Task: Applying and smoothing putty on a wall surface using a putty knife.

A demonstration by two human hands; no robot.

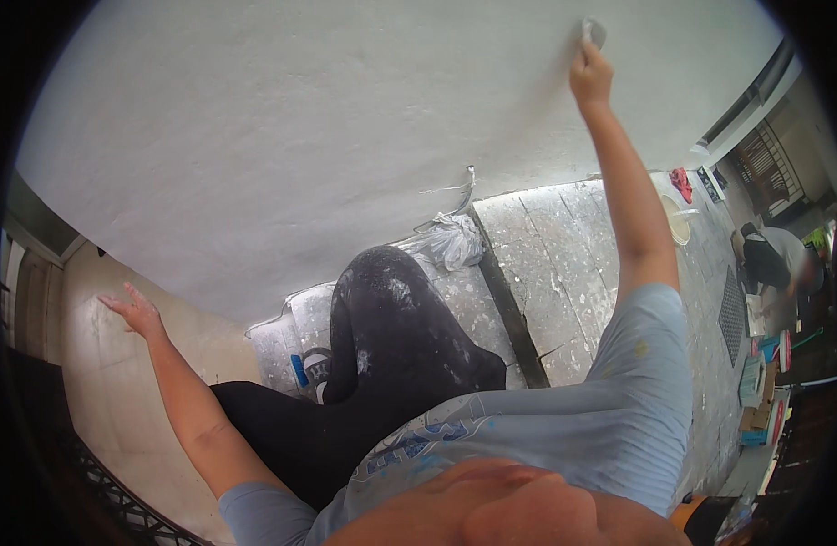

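Note:
My right arm reaches up to the pale plastered wall (254,118). In that raised right hand (591,77) is a small flat grey-white tool (594,34), gripped against or very close to the wall; its exact kind is hard to make out. Out to the left, my left hand (136,312) is empty, its fingers spread and whitened with dust, above the beige tiled floor (100,364). My bent knee, in dark trousers with white smears, is close to the wall's foot.
A crumpled plastic bag (450,242) lies by the wall under a protruding wire (471,182). A dark channel (509,305) crosses the spattered paving. To the right are a pale bucket (676,220), a red cloth (680,185), a dark mat (732,314), boxes (755,400) and a crouching person (773,259).

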